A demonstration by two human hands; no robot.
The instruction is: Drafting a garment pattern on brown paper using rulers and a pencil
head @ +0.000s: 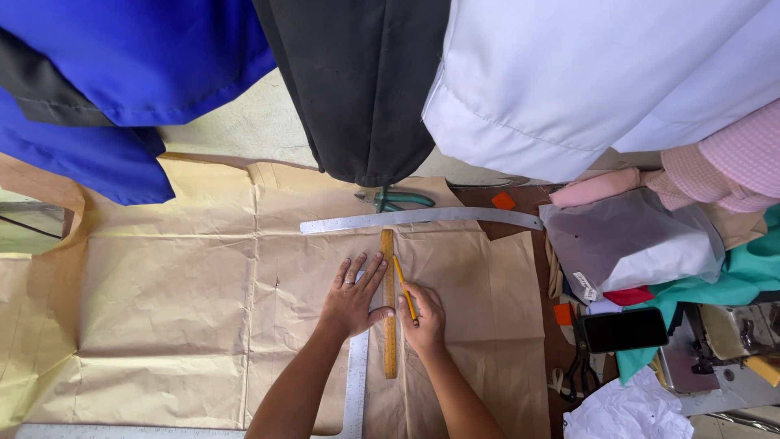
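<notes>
Where garments hang overhead, brown paper (162,301) (creased) covering table, wooden ruler (389,305), phone (626,329)

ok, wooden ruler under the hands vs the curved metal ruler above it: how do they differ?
The wooden ruler is yellow-brown and straight; the curved metal ruler is silver-grey and gently bowed. The wooden ruler runs away from the person, while the curved metal ruler lies crosswise beyond its far end. The left hand presses by the wooden ruler; nothing touches the curved metal ruler. Both lie flat on the brown paper.
</notes>
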